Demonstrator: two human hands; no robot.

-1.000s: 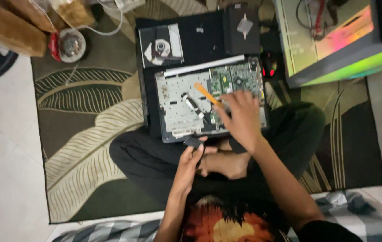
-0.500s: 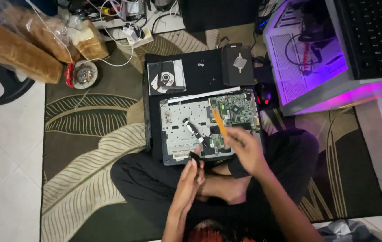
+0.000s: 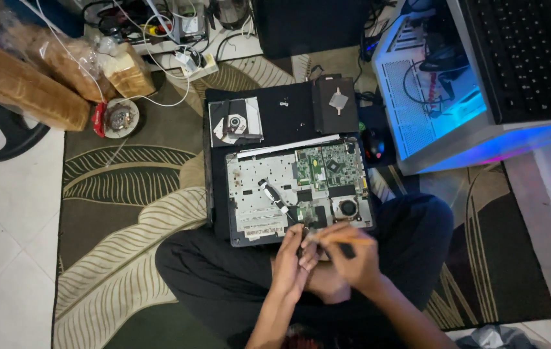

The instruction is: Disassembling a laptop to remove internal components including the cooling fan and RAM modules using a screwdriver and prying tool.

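Head view: a person sits cross-legged on a leaf-patterned rug point(image 3: 127, 213), both hands meeting just below the near edge of an opened laptop base point(image 3: 298, 187) — its circuit board and fan exposed. The right hand point(image 3: 353, 258) is closed around an orange-handled screwdriver point(image 3: 346, 239), lying roughly level, tip towards the left hand point(image 3: 291, 262), which pinches a small dark part; what it is I cannot tell. A removed optical drive point(image 3: 236, 123) lies beyond the laptop.

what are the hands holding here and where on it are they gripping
The right hand holds an orange-handled screwdriver by its handle. The left hand pinches a small dark part at the tool's tip; which part of it cannot be told.
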